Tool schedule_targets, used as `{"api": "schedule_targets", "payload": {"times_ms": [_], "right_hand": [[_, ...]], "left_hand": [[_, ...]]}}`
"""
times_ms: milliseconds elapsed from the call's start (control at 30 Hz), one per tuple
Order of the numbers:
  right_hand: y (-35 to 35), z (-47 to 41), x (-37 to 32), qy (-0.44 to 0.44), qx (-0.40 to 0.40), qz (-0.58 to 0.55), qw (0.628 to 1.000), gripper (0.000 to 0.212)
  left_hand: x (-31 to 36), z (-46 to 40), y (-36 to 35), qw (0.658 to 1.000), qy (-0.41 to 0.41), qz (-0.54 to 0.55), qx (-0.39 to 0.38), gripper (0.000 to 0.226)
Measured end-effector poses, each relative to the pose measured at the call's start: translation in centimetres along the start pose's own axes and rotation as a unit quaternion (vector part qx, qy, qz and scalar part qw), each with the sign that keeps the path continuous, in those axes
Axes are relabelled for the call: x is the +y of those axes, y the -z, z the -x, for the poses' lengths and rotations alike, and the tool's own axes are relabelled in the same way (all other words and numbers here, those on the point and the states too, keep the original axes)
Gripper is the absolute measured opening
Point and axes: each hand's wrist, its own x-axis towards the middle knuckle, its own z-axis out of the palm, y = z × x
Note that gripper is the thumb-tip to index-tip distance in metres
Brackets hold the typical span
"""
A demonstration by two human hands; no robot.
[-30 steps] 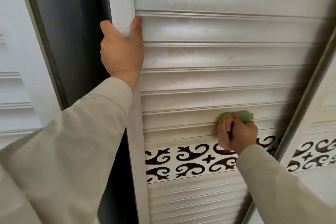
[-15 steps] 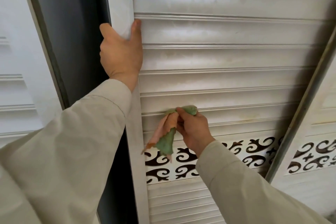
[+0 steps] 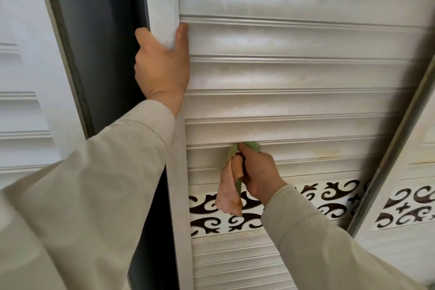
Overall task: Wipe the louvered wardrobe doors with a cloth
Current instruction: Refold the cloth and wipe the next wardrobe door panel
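Both hands (image 3: 162, 66) (image 3: 260, 173) raised, fingers curled

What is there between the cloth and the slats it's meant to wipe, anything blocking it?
Nothing visible. The right hand grips the cloth and presses its green end straight against a slat of the louvered door; the pink end hangs loose below. The left hand grips the door's edge, off to the side.

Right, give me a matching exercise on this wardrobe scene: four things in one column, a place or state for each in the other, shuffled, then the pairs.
1. left hand
2. right hand
3. cloth
4. scrollwork band

A. runs across the door below the wide slats
B. grips the door's left edge
C. hangs pink side out, green at the top
D. presses the cloth against a slat

Pairs: 1-B, 2-D, 3-C, 4-A
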Motion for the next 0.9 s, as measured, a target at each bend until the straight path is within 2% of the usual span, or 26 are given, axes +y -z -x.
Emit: {"api": "schedule_targets", "payload": {"times_ms": [200,333,600,800,900], "right_hand": [[-0.7,-0.5,-0.6,0.011,0.019,0.037,0.999,0.006],[0.3,-1.0,-1.1,0.014,0.037,0.054,0.998,0.009],[4.6,-1.4,-2.5,0.011,0.059,-0.044,0.997,0.009],[9.2,-2.3,-4.6,0.014,0.145,-0.100,0.984,0.019],[10.4,-2.8,-5.1,0.031,0.155,-0.099,0.982,0.022]], "left_hand": [[-0.1,-0.1,0.1,1.000,0.008,0.003,-0.004,0.062],[0.0,-0.1,0.1,1.000,0.012,0.010,-0.012,0.064],[0.0,-0.1,0.1,1.000,0.009,0.011,-0.013,0.064],[0.0,0.0,0.0,1.000,0.006,0.006,-0.006,0.064],[0.1,0.0,0.0,1.000,0.008,0.002,0.000,0.066]]}}
